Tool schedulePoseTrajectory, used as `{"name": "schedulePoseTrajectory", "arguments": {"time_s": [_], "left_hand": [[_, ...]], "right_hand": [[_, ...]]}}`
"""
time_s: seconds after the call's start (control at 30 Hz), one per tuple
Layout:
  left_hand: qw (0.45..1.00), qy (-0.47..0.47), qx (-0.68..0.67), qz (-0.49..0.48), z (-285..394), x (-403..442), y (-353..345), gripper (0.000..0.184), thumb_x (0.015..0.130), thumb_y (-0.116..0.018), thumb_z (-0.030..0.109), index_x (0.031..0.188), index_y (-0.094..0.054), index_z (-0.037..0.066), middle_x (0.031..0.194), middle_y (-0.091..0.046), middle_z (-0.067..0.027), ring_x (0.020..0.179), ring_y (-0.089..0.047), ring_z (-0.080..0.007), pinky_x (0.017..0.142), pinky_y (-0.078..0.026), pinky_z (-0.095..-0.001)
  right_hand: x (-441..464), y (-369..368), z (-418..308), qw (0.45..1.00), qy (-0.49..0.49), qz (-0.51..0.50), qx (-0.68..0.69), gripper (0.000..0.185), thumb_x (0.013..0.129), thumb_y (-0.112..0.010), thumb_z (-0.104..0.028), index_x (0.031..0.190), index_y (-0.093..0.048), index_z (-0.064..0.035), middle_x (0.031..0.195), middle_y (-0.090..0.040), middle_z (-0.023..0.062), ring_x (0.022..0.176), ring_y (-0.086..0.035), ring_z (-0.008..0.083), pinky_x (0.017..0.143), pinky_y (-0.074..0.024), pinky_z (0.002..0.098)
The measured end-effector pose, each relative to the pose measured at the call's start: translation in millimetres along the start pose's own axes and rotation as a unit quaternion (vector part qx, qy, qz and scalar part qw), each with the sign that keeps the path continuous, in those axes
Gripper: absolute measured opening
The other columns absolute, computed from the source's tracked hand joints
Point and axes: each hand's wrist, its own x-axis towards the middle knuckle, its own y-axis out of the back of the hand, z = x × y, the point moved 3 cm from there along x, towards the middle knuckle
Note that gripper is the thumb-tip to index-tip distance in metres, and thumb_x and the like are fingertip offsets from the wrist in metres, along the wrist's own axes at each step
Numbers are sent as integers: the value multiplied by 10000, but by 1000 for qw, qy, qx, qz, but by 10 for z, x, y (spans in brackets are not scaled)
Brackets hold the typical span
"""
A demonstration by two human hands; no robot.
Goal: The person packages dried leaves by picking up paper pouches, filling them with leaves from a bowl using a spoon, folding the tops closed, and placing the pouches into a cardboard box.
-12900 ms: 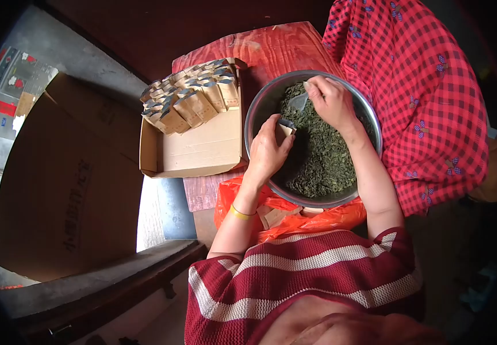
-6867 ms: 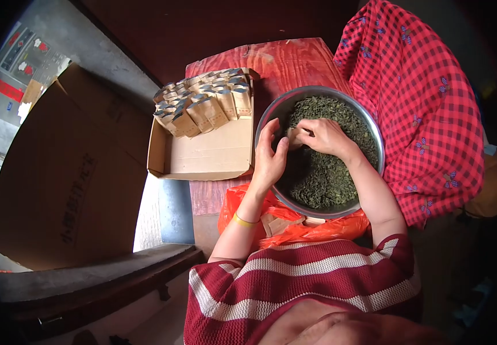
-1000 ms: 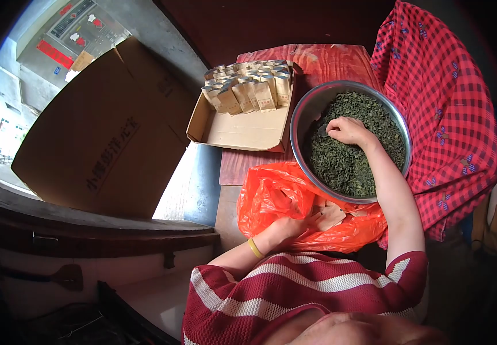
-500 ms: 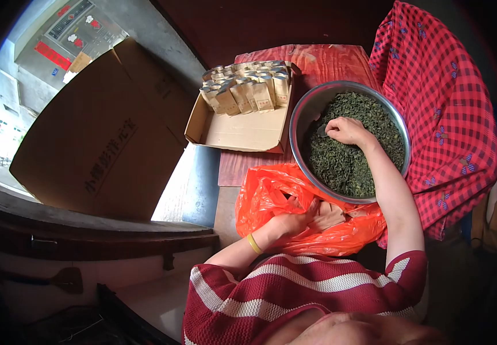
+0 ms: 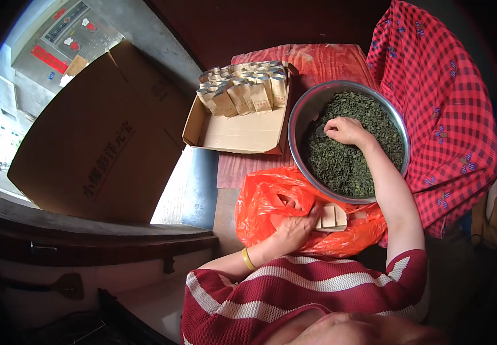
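Observation:
Loose dark green dried leaves (image 5: pixel 346 167) fill a large metal basin (image 5: pixel 303 149). My right hand (image 5: pixel 347 131) is over the leaves at the basin's left side, its fingers pinched on a small dark scoop-like thing (image 5: pixel 319 131), mostly hidden. Below the basin lies a crumpled orange-red plastic bag (image 5: pixel 260 192). My left hand (image 5: pixel 295 229), with a yellow band at the wrist, reaches into it, fingers curled at the left end of a stack of tan paper packets (image 5: pixel 333 217). Part of its fingers is hidden by the plastic.
A cardboard tray (image 5: pixel 240 135) holds several upright kraft paper packets (image 5: pixel 237 95) at its back. It stands on a reddish table (image 5: pixel 317 60) left of the basin. Red checked cloth (image 5: pixel 438 115) hangs at the right. A large cardboard sheet (image 5: pixel 99 138) leans at the left doorway.
My left hand has shifted slightly and turned, and the stack of tan packets beside it shows more squarely. My right hand stays nearly in place over the leaves.

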Motion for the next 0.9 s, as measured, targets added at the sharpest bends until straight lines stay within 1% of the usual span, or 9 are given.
{"name": "schedulePoseTrajectory", "arguments": {"time_s": [0.07, 0.23, 0.47, 0.53, 0.63, 0.73, 0.8, 0.87, 0.9], "left_hand": [[971, 67, -170, -157, 54, -6, 221, 643, 870, -599, 295, 1396, -417, -28, 1422, -449, -248, 1102, -615, -356, 924, -486, -483], [988, -7, -147, -57, 26, -74, -28, 632, 878, -621, 336, 1381, -428, 6, 1460, -386, -237, 1328, -428, -384, 1027, -421, -461], [992, 8, -122, 11, 193, 55, 113, 630, 865, -624, 322, 1385, -438, 19, 1450, -404, -217, 1327, -430, -375, 991, -441, -496], [1000, 1, -8, 20, 234, 93, 69, 621, 872, -616, 351, 1374, -461, 20, 1358, -506, -204, 1242, -523, -327, 906, -505, -438], [996, 40, -70, -40, 192, 177, -291, 581, 875, -594, 308, 1370, -480, 26, 1221, -614, -173, 1106, -614, -263, 795, -551, -355], [998, -15, -1, 55, 91, 234, -131, 508, 874, -602, 297, 1305, -535, 38, 1119, -664, -153, 943, -671, -242, 683, -567, -326], [997, 8, -69, 14, 74, 226, 97, 434, 875, -602, 276, 1239, -570, 41, 1044, -681, -165, 855, -688, -274, 686, -573, -385], [974, 34, -138, -176, 92, 192, 217, 235, 919, -519, 245, 965, -631, 43, 871, -701, -125, 734, -690, -245, 642, -556, -383], [995, -7, -80, -58, 87, 93, 82, 204, 904, -539, 240, 870, -621, 56, 812, -698, -100, 719, -688, -221, 625, -551, -391]], "right_hand": [[0, -17, 8, 1000, 3, 7, -1, 256, 832, -610, -293, 1010, -726, -150, 941, -723, 85, 952, -681, 280, 870, -510, 408], [15, -21, 2, 1000, -4, 0, 7, 257, 835, -606, -299, 1006, -729, -152, 948, -725, 88, 955, -682, 285, 872, -509, 414], [18, -38, 29, 1000, -1, 12, -3, 259, 842, -603, -311, 1005, -726, -151, 948, -726, 85, 960, -681, 285, 874, -508, 415], [2, -7, -5, 1000, -6, 5, 3, 254, 839, -599, -297, 1006, -730, -158, 964, -725, 92, 977, -677, 292, 888, -502, 424], [7, -14, -13, 1000, -15, -1, 4, 251, 841, -600, -294, 1007, -729, -158, 966, -725, 92, 982, -677, 290, 890, -502, 423], [8, -10, -4, 1000, -15, 8, -6, 252, 848, -605, -305, 1008, -725, -152, 952, -725, 82, 970, -680, 280, 876, -506, 414], [-7, -22, 3, 1000, -13, 12, -9, 250, 849, -605, -306, 1008, -725, -153, 952, -725, 79, 970, -680, 281, 876, -505, 415], [7, -23, 10, 1000, -5, 12, -8, 249, 856, -604, -310, 1007, -726, -155, 947, -726, 76, 964, -680, 283, 874, -505, 418], [11, -19, 9, 1000, -6, 12, -6, 249, 856, -604, -310, 1007, -726, -155, 947, -726, 76, 964, -680, 283, 874, -505, 418]]}}
